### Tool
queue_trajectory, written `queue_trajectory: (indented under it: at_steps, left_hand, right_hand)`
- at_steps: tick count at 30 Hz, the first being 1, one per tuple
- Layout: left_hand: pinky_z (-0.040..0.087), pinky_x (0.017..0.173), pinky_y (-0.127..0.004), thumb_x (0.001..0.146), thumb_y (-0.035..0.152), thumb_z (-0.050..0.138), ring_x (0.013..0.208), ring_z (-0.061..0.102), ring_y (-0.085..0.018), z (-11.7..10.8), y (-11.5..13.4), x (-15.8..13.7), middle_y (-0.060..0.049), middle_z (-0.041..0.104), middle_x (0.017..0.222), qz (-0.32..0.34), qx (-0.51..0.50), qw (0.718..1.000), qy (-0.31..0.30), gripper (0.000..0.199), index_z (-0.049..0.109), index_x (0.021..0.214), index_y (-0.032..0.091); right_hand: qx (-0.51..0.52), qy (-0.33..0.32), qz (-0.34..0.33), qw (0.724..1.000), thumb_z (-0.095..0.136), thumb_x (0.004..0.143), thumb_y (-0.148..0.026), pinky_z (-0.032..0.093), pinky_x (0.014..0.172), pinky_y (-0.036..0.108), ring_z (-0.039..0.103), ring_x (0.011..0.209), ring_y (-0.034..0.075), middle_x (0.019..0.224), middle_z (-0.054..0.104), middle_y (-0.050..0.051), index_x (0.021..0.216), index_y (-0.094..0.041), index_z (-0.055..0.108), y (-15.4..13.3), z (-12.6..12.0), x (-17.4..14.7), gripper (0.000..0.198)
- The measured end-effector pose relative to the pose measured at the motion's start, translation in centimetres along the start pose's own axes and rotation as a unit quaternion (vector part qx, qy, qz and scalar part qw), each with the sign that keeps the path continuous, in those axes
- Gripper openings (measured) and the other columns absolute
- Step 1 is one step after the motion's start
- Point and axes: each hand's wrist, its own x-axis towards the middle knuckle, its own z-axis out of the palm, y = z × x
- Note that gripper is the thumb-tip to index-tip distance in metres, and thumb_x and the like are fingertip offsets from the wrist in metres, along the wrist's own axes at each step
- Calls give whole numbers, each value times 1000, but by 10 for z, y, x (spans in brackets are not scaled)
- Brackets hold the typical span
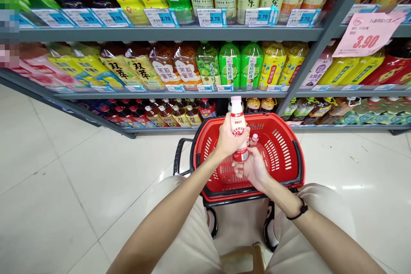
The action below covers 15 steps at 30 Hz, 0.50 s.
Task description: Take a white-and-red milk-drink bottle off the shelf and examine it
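Observation:
Upright over the basket is a small pink-capped drink bottle (238, 120), white with red print and a barcode near its base. My left hand (227, 139) wraps around its middle, thumb across the front label. At the bottle's bottom, my right hand (255, 170) cups the base with palm turned up and fingers curled beneath. How firmly it presses is hard to see. Below both hands stands a red shopping basket (276, 137) with black handles. Inside it, partly hidden behind my hands, is another pink-capped bottle (254, 139).
Ahead, grey shelves (180, 34) carry rows of tea and juice bottles with price tags. A pink price sign (369, 34) hangs at the upper right. The basket sits between my legs on the tiled floor (64, 171). Beneath me a wooden stool (239, 259) partly shows.

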Motion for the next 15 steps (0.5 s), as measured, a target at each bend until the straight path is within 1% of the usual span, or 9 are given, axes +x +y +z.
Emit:
queue_trajectory:
  at_steps: [6,12,15]
  left_hand:
    - [56,66,-29,84,26,76,72,69,-16,0,-1,1,-3,74,91,-1,-6,1000,1,33,53,106,20]
    - [56,66,-28,83,26,77,71,68,-15,0,-1,0,-3,73,91,1,-11,1000,1,33,53,105,20]
    - [56,65,-28,84,26,76,71,68,-15,0,-1,0,-3,73,91,3,-9,1000,0,33,53,105,20]
  right_hand:
    - [3,14,4,1000,39,96,-46,35,45,27,60,56,22,71,68,8,103,-18,62,-1,2,-1,37]
    - [5,10,6,1000,44,95,-48,35,45,27,60,56,22,72,69,8,103,-18,63,-1,2,-1,36]
    - [7,19,8,1000,38,97,-46,34,44,27,59,55,21,71,69,8,103,-18,63,-1,3,0,38]
